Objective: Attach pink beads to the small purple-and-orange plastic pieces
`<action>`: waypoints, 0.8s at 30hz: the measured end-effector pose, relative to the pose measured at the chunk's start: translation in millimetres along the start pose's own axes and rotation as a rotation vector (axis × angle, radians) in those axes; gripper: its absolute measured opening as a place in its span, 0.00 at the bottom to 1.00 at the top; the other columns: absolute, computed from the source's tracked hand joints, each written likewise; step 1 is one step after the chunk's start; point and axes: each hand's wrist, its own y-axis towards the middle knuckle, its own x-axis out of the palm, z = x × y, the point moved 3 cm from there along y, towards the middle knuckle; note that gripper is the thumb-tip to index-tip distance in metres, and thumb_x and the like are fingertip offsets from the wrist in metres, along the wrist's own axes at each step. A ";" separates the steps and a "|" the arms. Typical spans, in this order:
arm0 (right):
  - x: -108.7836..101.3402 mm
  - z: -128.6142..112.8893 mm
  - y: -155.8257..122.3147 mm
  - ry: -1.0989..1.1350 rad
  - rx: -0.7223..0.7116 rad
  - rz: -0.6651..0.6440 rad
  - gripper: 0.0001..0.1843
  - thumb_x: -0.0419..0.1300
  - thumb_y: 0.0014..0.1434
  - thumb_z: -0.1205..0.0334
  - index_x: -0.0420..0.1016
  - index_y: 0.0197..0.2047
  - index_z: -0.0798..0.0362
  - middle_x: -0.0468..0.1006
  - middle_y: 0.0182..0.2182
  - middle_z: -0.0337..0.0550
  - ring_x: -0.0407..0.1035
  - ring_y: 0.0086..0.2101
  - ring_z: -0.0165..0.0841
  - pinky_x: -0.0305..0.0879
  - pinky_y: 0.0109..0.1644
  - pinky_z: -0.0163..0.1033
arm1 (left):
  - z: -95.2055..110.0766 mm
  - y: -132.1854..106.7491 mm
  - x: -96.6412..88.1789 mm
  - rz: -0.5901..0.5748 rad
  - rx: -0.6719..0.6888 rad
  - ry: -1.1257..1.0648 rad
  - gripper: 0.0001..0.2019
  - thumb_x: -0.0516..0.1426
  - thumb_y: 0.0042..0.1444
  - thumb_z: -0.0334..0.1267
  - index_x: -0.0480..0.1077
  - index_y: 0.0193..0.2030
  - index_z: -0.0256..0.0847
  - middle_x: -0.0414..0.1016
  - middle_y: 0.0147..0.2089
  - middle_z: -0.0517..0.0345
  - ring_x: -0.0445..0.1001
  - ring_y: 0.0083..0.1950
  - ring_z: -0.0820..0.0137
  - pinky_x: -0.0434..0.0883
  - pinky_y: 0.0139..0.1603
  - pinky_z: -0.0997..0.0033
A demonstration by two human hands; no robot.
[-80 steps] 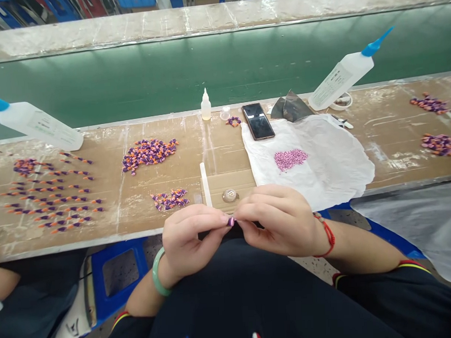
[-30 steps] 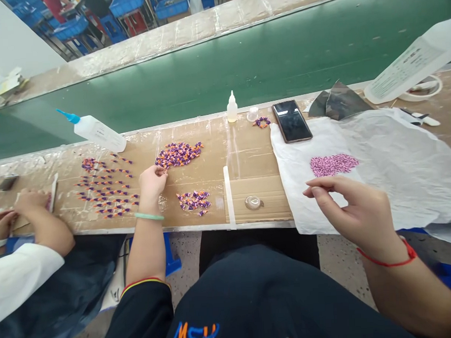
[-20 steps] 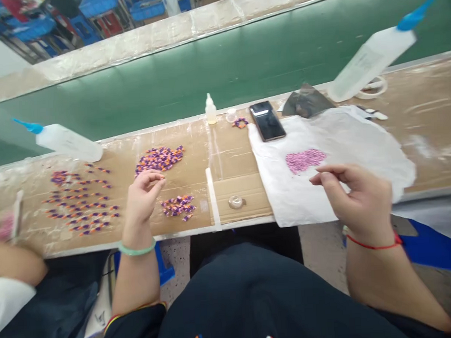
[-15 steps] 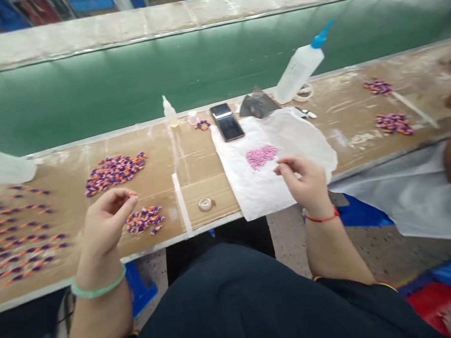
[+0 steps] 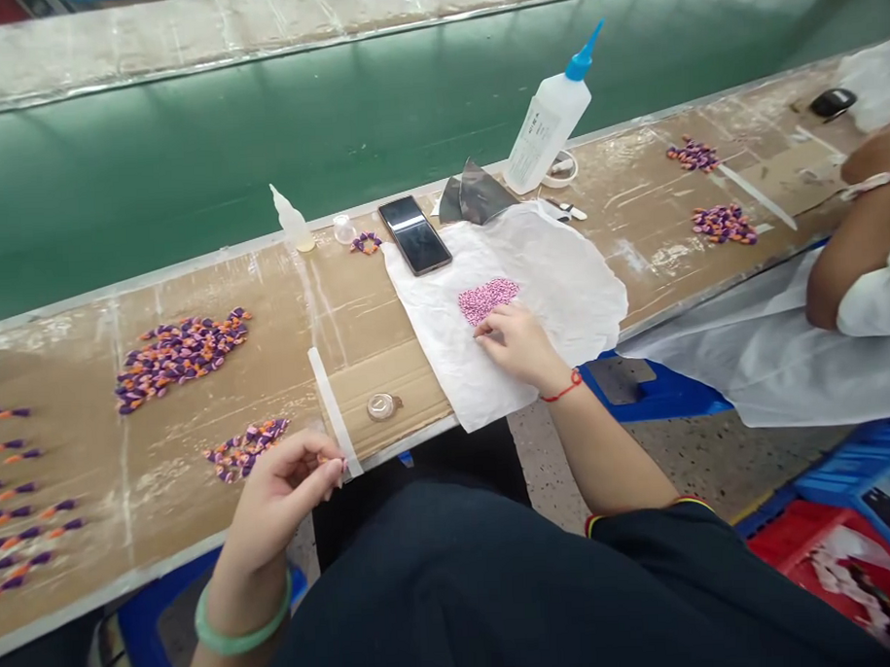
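Note:
My left hand (image 5: 286,485) is closed in a pinch near the front table edge, on a small orange-and-pink piece (image 5: 334,461) mostly hidden by the fingertips. Just behind it lies a small heap of purple, orange and pink pieces (image 5: 246,449). On a white sheet (image 5: 560,271), my right hand (image 5: 516,343) has thumb and forefinger together beside a pile of tiny pink-and-white grains (image 5: 488,299). Whether those fingers hold anything is too small to make out. A larger heap of purple-and-orange pieces (image 5: 183,357) sits farther left.
Behind the sheet are a phone (image 5: 415,235), dark sheets (image 5: 478,192), a large blue-tipped bottle (image 5: 549,126) and a tape roll (image 5: 560,169). A small dropper bottle (image 5: 292,222) stands left. A round clear item (image 5: 381,406) lies on cardboard. Another person's arm (image 5: 850,232) is at right.
My left hand has moved right and toward the table's front edge, still pinching. My right hand has come left and down onto the sheet beside the pink pile. The view has shifted.

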 end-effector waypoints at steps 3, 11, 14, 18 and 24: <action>2.0 -0.1 0.8 -0.011 -0.008 -0.010 0.08 0.57 0.56 0.72 0.73 0.28 0.51 0.77 0.32 0.48 0.66 0.39 0.42 0.63 0.49 0.50 | -5.7 -3.7 4.8 -0.024 -0.023 -0.019 0.05 0.64 0.55 0.37 0.76 0.30 0.41 0.74 0.23 0.59 0.69 0.20 0.75 0.67 0.21 0.79; 7.6 -3.8 5.0 -0.064 -0.003 -0.010 0.08 0.59 0.55 0.70 0.69 0.26 0.51 0.74 0.31 0.49 0.64 0.39 0.44 0.62 0.48 0.51 | -10.9 -4.8 2.3 0.014 -0.052 -0.058 0.09 0.65 0.55 0.42 0.75 0.30 0.39 0.73 0.22 0.59 0.67 0.20 0.75 0.66 0.21 0.78; 11.4 -6.1 6.7 -0.075 -0.006 -0.008 0.09 0.57 0.54 0.73 0.66 0.26 0.50 0.72 0.30 0.52 0.62 0.39 0.45 0.61 0.47 0.53 | -10.4 -2.6 8.4 0.047 -0.048 -0.085 0.12 0.66 0.53 0.44 0.74 0.28 0.39 0.72 0.21 0.60 0.66 0.20 0.75 0.64 0.20 0.78; 7.5 -21.9 -0.4 -0.028 -0.026 0.027 0.09 0.55 0.56 0.71 0.63 0.27 0.50 0.70 0.31 0.51 0.62 0.38 0.45 0.61 0.46 0.53 | -4.8 4.3 27.5 0.057 -0.045 -0.130 0.14 0.65 0.54 0.46 0.73 0.27 0.38 0.71 0.20 0.60 0.64 0.19 0.77 0.64 0.21 0.78; 2.2 -99.1 -21.9 0.684 -0.134 -0.010 0.07 0.54 0.68 0.61 0.64 0.35 0.50 0.67 0.31 0.39 0.63 0.31 0.32 0.63 0.37 0.40 | 12.5 23.8 61.3 0.035 0.003 -0.263 0.11 0.66 0.52 0.44 0.77 0.34 0.38 0.73 0.24 0.59 0.67 0.23 0.76 0.66 0.24 0.76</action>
